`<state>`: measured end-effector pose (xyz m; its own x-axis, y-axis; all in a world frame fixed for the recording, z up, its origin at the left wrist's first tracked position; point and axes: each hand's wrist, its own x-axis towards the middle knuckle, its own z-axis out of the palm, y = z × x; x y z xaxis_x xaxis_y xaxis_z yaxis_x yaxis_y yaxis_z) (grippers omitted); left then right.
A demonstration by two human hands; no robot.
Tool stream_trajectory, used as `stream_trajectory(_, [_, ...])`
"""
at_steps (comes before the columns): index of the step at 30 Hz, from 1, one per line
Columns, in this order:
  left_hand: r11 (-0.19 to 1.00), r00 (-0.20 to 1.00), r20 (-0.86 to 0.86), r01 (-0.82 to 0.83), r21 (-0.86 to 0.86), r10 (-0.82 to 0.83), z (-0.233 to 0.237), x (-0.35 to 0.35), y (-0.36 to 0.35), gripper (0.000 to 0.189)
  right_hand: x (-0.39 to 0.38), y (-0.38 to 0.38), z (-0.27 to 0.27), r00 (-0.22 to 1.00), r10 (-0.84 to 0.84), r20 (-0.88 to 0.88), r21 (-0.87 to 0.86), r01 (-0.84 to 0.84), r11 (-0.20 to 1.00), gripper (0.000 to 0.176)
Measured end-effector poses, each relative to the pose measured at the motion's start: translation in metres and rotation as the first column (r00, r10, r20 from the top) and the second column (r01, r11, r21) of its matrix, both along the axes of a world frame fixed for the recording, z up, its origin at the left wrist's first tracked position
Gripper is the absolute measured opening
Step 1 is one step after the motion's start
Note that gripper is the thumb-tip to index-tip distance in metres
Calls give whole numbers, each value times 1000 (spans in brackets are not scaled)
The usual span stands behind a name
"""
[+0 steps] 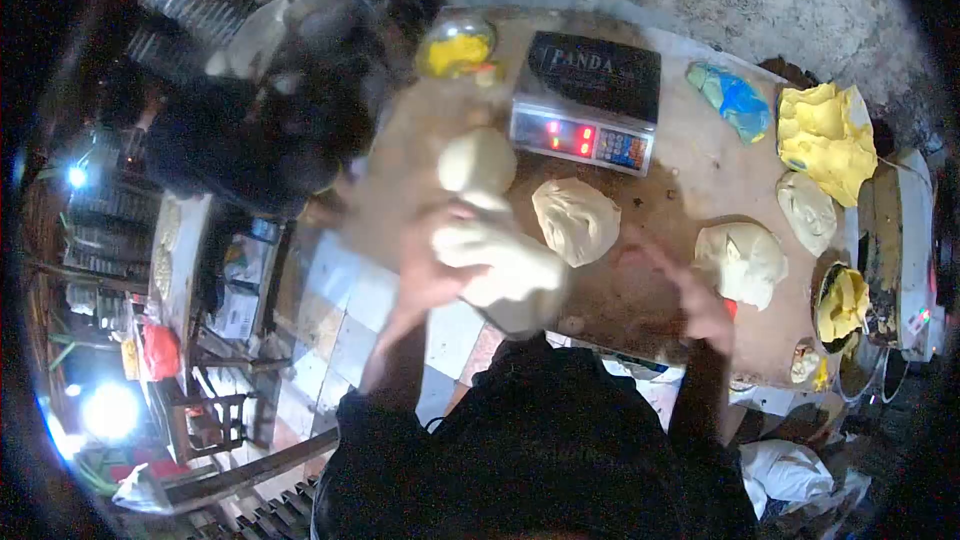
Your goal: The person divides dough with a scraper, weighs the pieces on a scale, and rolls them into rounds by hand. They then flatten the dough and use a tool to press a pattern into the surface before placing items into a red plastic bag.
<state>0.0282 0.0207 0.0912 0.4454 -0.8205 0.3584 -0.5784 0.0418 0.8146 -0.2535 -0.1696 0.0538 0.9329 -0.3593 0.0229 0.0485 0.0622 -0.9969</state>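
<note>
My left hand [425, 275] is wrapped around a large pale lump of dough [500, 255], which it holds up near the table's front edge; motion blurs the lump. To the right, my right hand [695, 300] hovers by the table with its fingers stretched out and nothing seen in them. Close beside it lies a folded mass of dough [745, 262], with a small red thing [730, 310] partly hidden behind the hand. Between my hands, a creased dough piece [577, 220] rests on the tabletop. Another rounded dough piece [476, 165] lies just beyond my left hand.
A digital scale [585, 100] with red digits stands at the back of the wooden table [660, 205]. Nearby are a bowl with yellow contents [460, 45], a blue-green plastic bag [730, 100], a yellow crumpled sheet [825, 135] and more dough [806, 210]. A dark-clothed person [260, 130] is at the left.
</note>
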Motion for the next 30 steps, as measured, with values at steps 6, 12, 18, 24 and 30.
stream_trajectory(6, [686,535,-454,-668,289,712,-83,171,54,20,-17,-35,-18,684,-729,-21,-268,699,664,55])
stream_trajectory(12, [865,313,-845,-408,291,432,-307,232,155,57,85,-2,-27,834,-551,-14,-412,497,764,37])
stream_trajectory(18, [327,495,208,-782,531,844,-181,228,162,96,-139,-34,-163,114,-946,-304,-870,371,324,33])
stream_trajectory(24, [759,689,401,-650,-26,604,-196,207,54,52,-203,11,-206,203,-876,-438,-834,271,481,48])
stream_trajectory(30, [988,989,26,147,-46,-146,-143,-72,-182,41,-180,37,-217,196,-896,-399,-540,739,402,54])
